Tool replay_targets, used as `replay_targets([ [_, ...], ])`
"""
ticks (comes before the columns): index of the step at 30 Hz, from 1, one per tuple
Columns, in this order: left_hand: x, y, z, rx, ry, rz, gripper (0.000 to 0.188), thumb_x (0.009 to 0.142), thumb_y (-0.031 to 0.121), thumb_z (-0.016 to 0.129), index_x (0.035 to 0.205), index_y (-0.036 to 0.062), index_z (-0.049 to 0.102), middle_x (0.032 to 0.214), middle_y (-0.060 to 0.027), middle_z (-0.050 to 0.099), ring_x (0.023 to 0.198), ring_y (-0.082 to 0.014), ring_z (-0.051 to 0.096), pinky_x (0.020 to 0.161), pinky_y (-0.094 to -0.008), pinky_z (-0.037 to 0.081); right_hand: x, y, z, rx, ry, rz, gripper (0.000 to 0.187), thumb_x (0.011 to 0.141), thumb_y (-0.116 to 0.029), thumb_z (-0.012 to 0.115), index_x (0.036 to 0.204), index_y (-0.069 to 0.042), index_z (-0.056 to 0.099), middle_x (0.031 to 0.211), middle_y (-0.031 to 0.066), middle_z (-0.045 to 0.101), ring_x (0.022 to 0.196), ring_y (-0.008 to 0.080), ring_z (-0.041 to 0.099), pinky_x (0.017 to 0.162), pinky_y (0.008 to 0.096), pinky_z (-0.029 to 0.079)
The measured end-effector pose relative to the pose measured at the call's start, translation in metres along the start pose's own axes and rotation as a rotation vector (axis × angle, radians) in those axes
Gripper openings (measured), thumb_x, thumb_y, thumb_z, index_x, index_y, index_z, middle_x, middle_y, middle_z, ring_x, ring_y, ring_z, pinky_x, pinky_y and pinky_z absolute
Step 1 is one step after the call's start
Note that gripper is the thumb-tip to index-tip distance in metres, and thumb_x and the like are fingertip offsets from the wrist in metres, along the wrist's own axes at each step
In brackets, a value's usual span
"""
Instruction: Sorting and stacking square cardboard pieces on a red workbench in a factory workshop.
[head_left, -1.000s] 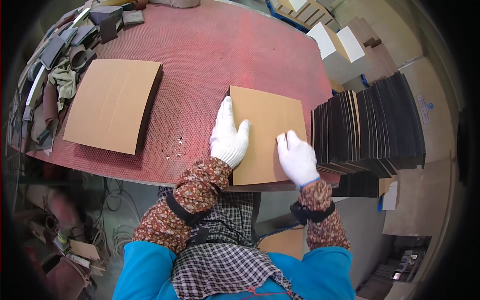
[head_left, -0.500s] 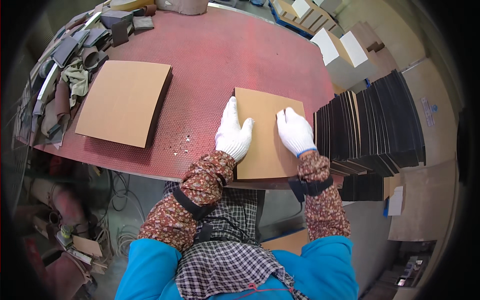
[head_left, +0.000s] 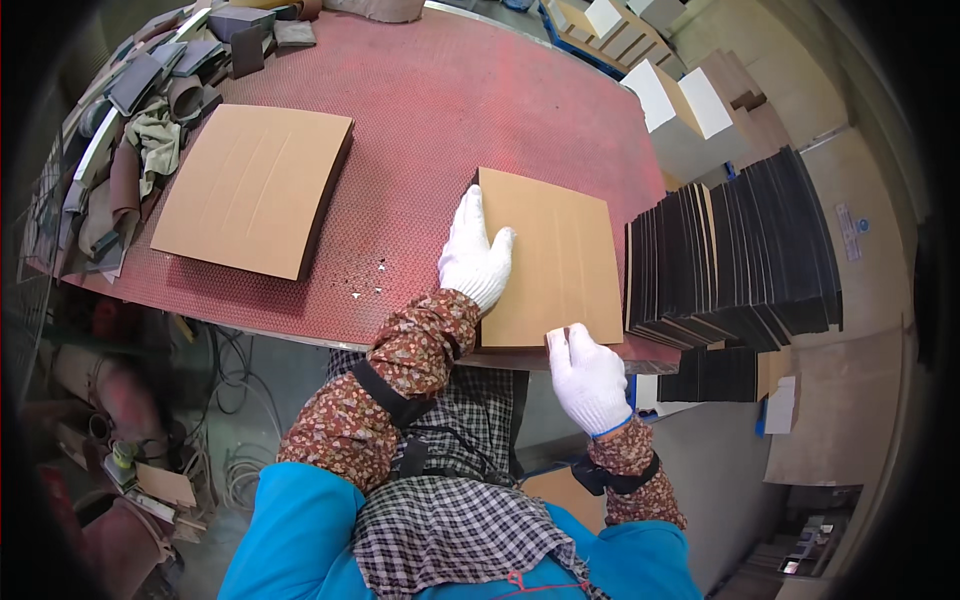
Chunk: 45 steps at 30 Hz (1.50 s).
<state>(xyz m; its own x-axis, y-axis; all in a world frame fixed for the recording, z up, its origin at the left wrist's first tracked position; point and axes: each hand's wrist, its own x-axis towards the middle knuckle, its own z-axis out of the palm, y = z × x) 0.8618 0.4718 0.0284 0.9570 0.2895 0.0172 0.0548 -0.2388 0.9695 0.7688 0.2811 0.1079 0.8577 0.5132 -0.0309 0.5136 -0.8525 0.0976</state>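
Note:
A square tan panel (head_left: 550,250) with dark sides lies at the near edge of the table. Along its left edge rests my left hand (head_left: 474,255) in a white knitted glove, fingers stretched forward and thumb spread on the top face. My right hand (head_left: 590,378), also gloved, is at the panel's near edge by the right corner. Its fingers are closed on a small reddish-brown piece (head_left: 551,339) that looks like sandpaper, mostly hidden by the glove. A similar tan panel (head_left: 255,185) lies apart on the left, with faint lines across its top.
The red, textured table (head_left: 420,120) has small pale scraps (head_left: 381,266) near its front. Abrasive sheets, rolls and cloth (head_left: 155,140) crowd its left side. Several dark-edged boards (head_left: 740,250) stand in a row on the right, with white blocks (head_left: 690,105) behind. Hoses and pipes lie below left.
My right hand has drawn back toward me, from the panel's top face to its near edge. My left hand stays along the left edge. The view has shifted slightly.

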Motion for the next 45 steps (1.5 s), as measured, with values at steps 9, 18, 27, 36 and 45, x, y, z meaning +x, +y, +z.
replay_targets([
  [9,-0.001,0.001,-0.004,0.057,0.037,-0.004,0.073,0.097,0.019,0.061,0.157,-0.0013,0.025,0.16,-0.0219,0.033,0.147,-0.0349,0.036,0.121,-0.0397,0.03,0.071,0.004,0.003,-0.015,0.059,0.021,0.024,0.104,-0.026,0.048,0.097,-0.006,0.06,0.074,0.0168,0.065,0.069,0.0387,0.069,0.059,0.0481,0.055],
  [18,-0.003,-0.005,0.003,0.026,0.056,0.025,0.077,0.094,0.026,0.062,0.157,0.0016,0.026,0.16,-0.021,0.033,0.145,-0.0375,0.036,0.12,-0.0436,0.031,0.185,0.046,0.023,0.083,0.137,0.133,0.034,0.102,-0.034,0.044,0.098,-0.005,0.06,0.084,0.0259,0.07,0.083,0.0447,0.069,0.076,0.0549,0.054],
  [27,0.001,-0.002,-0.001,-0.004,0.025,-0.013,0.073,0.096,0.02,0.061,0.157,-0.001,0.026,0.16,-0.0216,0.034,0.147,-0.034,0.037,0.121,-0.0377,0.03,0.126,0.017,0.011,0.173,0.129,0.226,0.034,0.103,-0.034,0.043,0.094,-0.005,0.059,0.079,0.0251,0.069,0.075,0.0443,0.069,0.073,0.0549,0.054],
  [36,-0.025,-0.011,-0.012,-0.08,0.033,0.027,0.066,0.097,0.021,0.06,0.152,-0.0035,0.035,0.155,-0.0239,0.041,0.145,-0.0347,0.04,0.121,-0.0386,0.031,-0.001,-0.005,-0.014,0.183,-0.081,0.281,0.022,0.101,-0.027,0.051,0.102,-0.008,0.061,0.088,0.0156,0.063,0.076,0.0383,0.068,0.07,0.0499,0.054],
  [45,-0.089,0.016,-0.038,0.156,-0.043,-0.074,0.054,0.093,0.023,0.065,0.141,0.0008,0.052,0.097,-0.0126,0.059,0.088,-0.0279,0.063,0.085,-0.0383,0.053,-0.009,0.065,0.018,0.376,0.244,0.582,0.038,0.101,-0.033,0.052,0.107,0.001,0.068,0.11,0.0229,0.065,0.104,0.0406,0.062,0.093,0.0472,0.049],
])
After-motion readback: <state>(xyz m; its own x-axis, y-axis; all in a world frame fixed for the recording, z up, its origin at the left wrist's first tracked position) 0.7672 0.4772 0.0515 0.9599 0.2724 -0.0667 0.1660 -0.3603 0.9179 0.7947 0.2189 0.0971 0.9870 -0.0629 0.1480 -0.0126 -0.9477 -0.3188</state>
